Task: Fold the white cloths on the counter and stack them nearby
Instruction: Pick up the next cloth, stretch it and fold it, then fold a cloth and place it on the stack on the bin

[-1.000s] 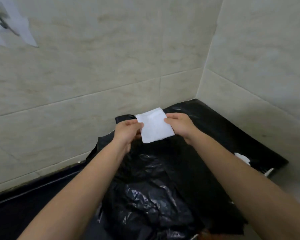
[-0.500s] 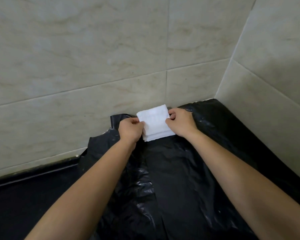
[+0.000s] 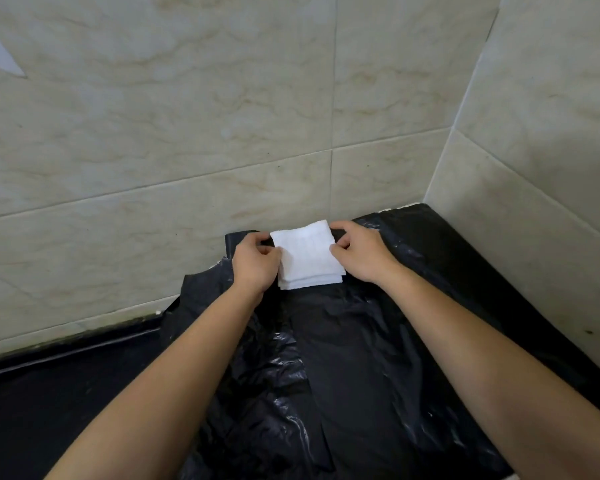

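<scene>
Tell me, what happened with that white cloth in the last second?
The left hand and right hand carried the folded white cloth forward and down onto the stack of folded cloths by the wall. Each hand still pinches one side of it. The black plastic sheet lies as before.
</scene>
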Action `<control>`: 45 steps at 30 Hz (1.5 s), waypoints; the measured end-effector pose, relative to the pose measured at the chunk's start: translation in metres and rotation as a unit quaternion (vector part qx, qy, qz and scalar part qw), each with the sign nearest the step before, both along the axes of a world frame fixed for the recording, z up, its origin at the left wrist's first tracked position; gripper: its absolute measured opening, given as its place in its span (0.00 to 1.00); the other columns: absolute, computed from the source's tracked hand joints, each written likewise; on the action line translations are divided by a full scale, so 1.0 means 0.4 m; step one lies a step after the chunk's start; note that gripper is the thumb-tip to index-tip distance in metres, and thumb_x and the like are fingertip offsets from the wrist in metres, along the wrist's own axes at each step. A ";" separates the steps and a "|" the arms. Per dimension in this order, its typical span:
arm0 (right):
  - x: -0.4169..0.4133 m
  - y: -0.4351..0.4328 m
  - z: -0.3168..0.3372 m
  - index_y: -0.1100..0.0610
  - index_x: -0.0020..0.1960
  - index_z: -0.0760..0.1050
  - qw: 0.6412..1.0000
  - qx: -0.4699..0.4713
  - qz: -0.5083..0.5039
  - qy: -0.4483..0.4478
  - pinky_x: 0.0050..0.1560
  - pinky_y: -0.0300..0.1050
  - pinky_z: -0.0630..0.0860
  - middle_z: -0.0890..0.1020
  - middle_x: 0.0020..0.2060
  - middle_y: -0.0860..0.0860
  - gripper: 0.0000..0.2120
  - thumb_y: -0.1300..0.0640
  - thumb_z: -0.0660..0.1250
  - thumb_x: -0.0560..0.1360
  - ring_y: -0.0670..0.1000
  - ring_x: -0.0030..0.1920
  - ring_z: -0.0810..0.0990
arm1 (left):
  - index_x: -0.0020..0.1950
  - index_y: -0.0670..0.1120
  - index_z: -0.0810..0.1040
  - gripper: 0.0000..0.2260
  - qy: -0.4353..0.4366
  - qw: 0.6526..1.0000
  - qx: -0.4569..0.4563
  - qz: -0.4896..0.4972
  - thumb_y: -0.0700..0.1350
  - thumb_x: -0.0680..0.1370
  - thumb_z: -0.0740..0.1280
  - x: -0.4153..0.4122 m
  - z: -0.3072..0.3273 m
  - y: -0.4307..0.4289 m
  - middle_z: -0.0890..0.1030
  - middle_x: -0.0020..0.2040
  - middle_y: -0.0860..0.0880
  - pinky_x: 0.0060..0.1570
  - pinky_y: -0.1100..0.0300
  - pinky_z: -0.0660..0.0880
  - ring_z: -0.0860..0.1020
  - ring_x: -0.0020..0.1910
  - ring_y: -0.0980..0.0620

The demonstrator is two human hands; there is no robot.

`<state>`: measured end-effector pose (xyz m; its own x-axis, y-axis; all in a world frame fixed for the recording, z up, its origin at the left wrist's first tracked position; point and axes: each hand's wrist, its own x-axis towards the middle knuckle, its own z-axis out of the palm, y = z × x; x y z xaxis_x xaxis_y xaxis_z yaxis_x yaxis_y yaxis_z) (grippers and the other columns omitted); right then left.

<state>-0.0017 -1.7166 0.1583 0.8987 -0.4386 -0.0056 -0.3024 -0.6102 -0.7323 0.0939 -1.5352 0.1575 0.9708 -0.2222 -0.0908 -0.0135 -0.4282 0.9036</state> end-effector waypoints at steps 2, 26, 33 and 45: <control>0.003 0.002 0.013 0.50 0.65 0.76 0.999 0.028 -0.025 -0.032 0.40 0.23 0.68 0.84 0.36 0.45 0.19 0.58 0.66 0.75 0.34 0.38 0.78 | 0.49 0.50 0.77 0.09 0.005 0.999 -0.036 0.015 0.37 0.74 0.68 0.002 0.017 0.002 0.82 0.41 0.48 0.51 0.51 0.78 0.81 0.44 0.47; -0.029 0.073 0.048 0.58 0.79 0.55 0.955 -0.237 0.048 0.172 0.56 0.52 0.72 0.66 0.65 0.61 0.29 0.64 0.56 0.80 0.63 0.61 0.72 | 0.78 0.45 0.60 0.26 -0.077 0.937 0.221 -0.259 0.45 0.81 0.64 -0.044 0.038 0.038 0.74 0.57 0.39 0.60 0.57 0.69 0.73 0.59 0.39; 0.039 0.193 0.181 0.58 0.75 0.64 0.947 -0.296 -0.017 -0.120 0.58 0.57 0.72 0.71 0.65 0.61 0.23 0.52 0.58 0.82 0.62 0.60 0.73 | 0.73 0.42 0.71 0.21 -0.412 0.872 0.263 -0.027 0.51 0.83 0.59 -0.048 0.187 0.346 0.74 0.65 0.36 0.60 0.43 0.72 0.74 0.61 0.35; 0.140 1.041 0.214 0.52 0.80 0.57 0.900 -0.300 0.243 -0.204 0.75 0.61 0.56 0.56 0.79 0.62 0.32 0.37 0.51 0.81 0.64 0.77 0.56 | 0.79 0.46 0.60 0.29 -0.332 0.776 0.498 0.197 0.60 0.81 0.53 -0.243 0.220 1.206 0.56 0.79 0.35 0.70 0.33 0.57 0.55 0.77 0.36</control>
<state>0.0544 -1.3003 0.2440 0.8587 0.1922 0.4751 0.3256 -0.9204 -0.2162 -0.0032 -1.0529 0.2453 0.8514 -0.0370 0.5233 -0.0259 -0.9993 -0.0284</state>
